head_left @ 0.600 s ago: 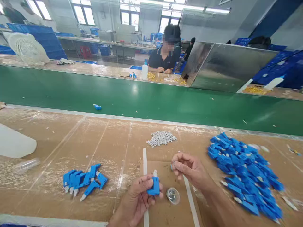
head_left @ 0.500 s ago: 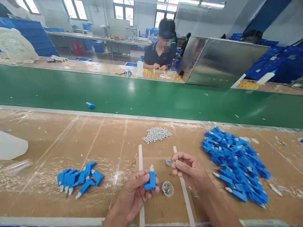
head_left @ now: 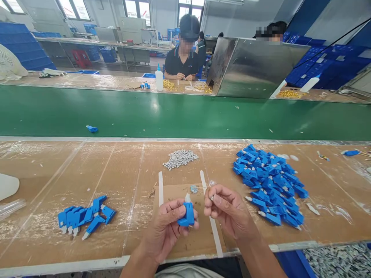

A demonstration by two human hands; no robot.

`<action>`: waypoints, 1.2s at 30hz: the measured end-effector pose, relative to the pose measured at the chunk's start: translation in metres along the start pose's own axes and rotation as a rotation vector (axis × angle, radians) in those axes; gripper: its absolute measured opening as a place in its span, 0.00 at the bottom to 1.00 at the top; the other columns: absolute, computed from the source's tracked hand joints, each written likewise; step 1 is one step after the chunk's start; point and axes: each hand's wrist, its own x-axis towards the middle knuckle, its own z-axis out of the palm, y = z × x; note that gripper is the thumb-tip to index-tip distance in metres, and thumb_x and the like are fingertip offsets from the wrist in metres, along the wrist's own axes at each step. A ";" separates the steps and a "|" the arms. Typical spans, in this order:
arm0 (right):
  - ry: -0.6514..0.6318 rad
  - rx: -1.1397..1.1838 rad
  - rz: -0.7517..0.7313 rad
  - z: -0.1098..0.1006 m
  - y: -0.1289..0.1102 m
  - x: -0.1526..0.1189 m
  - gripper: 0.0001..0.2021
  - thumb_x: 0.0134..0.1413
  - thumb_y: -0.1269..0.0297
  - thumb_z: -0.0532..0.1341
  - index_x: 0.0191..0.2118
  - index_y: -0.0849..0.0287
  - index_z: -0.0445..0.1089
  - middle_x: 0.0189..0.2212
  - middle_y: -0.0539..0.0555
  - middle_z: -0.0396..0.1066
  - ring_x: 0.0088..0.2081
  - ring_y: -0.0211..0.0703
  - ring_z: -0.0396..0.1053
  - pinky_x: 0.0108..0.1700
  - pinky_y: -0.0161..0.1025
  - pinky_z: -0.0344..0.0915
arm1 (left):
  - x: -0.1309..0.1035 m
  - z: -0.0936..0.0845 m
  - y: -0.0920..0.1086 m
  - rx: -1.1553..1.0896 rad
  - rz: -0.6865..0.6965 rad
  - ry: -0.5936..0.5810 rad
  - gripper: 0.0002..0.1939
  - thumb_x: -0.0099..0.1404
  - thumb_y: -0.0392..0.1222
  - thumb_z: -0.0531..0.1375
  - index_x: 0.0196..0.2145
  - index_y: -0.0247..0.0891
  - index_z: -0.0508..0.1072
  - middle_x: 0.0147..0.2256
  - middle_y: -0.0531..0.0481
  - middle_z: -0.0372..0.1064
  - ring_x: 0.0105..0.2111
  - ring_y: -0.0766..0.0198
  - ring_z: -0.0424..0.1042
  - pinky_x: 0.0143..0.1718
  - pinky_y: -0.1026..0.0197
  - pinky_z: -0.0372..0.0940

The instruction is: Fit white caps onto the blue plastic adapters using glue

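Observation:
My left hand is closed around a blue plastic piece, which stands upright with its white tip pointing up. Close to its right, thumb and fingertips of my right hand pinch a small pale bit, too small to name for certain. The two hands are apart, over a cardboard sheet with white tape strips. Behind them lies a pile of small grey pellets. A small bluish blob sits on the cardboard just beyond the hands.
A large heap of blue pieces lies on the right, a smaller group on the left. Beyond the table runs a green belt carrying one blue piece. Across it sits a co-worker beside a metal panel.
The camera view has shifted, so the table appears further left and higher. The round clear dish between the hands is now out of sight. Both hands keep their grips, and the blue piece has tilted slightly.

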 end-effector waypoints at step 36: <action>0.221 -0.915 -0.215 0.041 0.000 -0.020 0.06 0.62 0.64 0.64 0.33 0.56 0.74 0.28 0.52 0.70 0.27 0.40 0.68 0.29 0.35 0.67 | 0.005 0.003 -0.015 0.403 0.375 0.096 0.10 0.63 0.43 0.67 0.41 0.37 0.80 0.34 0.48 0.72 0.34 0.63 0.71 0.34 0.64 0.67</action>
